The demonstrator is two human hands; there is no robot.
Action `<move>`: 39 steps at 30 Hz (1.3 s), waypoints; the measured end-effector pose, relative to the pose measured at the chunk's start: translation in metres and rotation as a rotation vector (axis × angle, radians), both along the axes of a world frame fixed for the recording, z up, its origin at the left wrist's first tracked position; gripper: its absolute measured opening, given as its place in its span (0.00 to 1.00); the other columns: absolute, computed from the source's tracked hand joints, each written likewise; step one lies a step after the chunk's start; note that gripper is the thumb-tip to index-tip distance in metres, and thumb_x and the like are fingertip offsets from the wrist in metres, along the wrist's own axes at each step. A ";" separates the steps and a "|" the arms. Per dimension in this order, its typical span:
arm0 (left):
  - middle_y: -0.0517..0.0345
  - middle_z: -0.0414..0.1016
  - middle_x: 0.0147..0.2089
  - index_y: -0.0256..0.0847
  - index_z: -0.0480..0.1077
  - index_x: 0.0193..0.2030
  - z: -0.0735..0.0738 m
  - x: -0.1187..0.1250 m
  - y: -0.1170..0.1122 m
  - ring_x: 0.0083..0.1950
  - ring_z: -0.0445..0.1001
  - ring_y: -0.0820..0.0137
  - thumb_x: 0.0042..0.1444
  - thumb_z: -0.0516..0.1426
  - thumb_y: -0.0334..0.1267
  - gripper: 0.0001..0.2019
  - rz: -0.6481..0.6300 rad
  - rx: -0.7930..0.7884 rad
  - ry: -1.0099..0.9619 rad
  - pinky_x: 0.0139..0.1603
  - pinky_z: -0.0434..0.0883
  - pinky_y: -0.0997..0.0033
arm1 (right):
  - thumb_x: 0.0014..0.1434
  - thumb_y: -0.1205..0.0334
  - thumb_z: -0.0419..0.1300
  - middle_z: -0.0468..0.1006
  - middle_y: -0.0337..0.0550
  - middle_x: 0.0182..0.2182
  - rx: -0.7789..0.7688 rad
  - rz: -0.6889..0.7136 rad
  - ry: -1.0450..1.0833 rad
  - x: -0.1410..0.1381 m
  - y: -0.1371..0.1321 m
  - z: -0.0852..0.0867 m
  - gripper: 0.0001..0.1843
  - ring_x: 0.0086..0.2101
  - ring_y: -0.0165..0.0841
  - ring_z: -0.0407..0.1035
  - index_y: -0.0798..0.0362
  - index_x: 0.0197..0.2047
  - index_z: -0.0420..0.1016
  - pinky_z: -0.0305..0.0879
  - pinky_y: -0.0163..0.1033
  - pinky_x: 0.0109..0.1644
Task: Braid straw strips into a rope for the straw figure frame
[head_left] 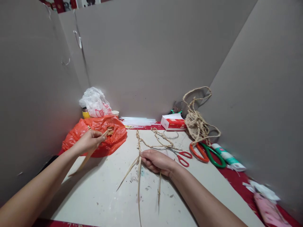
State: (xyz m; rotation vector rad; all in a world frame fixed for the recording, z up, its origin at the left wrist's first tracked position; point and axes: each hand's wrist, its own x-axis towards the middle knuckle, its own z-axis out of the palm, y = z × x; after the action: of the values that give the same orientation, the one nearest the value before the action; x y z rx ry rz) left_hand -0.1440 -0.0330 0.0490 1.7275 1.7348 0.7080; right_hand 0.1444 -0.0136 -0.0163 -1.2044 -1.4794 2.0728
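My left hand [91,139] is at the front of a red plastic bag [115,142], pinching a flat, straw-coloured strip [85,161] that hangs down toward the board. My right hand [156,161] is closed in a pinch on a thin straw braid [138,142] over the middle of the white board [113,201]. Below those fingertips, loose strands [139,189] spread toward me. Another thin strand [159,190] trails from under the right palm. The braid runs on behind the hand in a crooked line [156,145].
Red-handled scissors [182,156] lie right of my right hand, near large shears with orange and green handles [214,157]. Behind are a rope coil [196,124], a tissue box [174,123], translucent sticks [138,121] and a white plastic bag [96,102]. Grey panels [142,63] enclose the table.
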 end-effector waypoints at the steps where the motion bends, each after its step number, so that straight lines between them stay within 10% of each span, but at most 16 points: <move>1: 0.61 0.63 0.22 0.37 0.71 0.29 0.004 0.007 -0.002 0.23 0.59 0.76 0.51 0.55 0.48 0.14 -0.040 -0.057 -0.138 0.26 0.57 0.76 | 0.56 0.59 0.50 0.52 0.28 0.12 -0.004 0.001 0.001 0.000 0.000 0.000 0.13 0.11 0.19 0.41 0.53 0.21 0.56 0.34 0.26 0.11; 8: 0.66 0.63 0.20 0.37 0.66 0.28 -0.010 0.068 -0.004 0.19 0.58 0.80 0.38 0.65 0.41 0.15 -0.156 -0.362 -0.708 0.21 0.55 0.78 | 0.58 0.59 0.49 0.53 0.28 0.12 -0.028 -0.001 0.032 0.000 0.000 0.003 0.14 0.10 0.18 0.41 0.54 0.22 0.57 0.34 0.25 0.11; 15: 0.65 0.63 0.19 0.36 0.64 0.24 -0.041 0.107 0.011 0.20 0.58 0.80 0.35 0.63 0.35 0.11 -0.085 -0.476 -0.848 0.21 0.56 0.79 | 0.59 0.57 0.49 0.52 0.26 0.11 -0.032 0.006 0.082 0.004 0.002 0.000 0.15 0.11 0.19 0.39 0.54 0.24 0.61 0.35 0.25 0.11; 39: 0.65 0.62 0.17 0.38 0.59 0.22 -0.042 0.115 0.010 0.18 0.61 0.78 0.35 0.61 0.32 0.11 -0.121 -0.608 -0.905 0.19 0.55 0.79 | 0.58 0.56 0.52 0.50 0.26 0.11 -0.022 0.017 0.152 0.007 0.003 -0.003 0.15 0.11 0.19 0.38 0.57 0.26 0.68 0.35 0.27 0.11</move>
State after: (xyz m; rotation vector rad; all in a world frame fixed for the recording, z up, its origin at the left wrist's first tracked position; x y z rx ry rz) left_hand -0.0289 -0.0227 0.0070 0.8629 1.0327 0.6616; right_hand 0.1516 -0.0105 -0.0196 -1.0203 -1.4063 2.1445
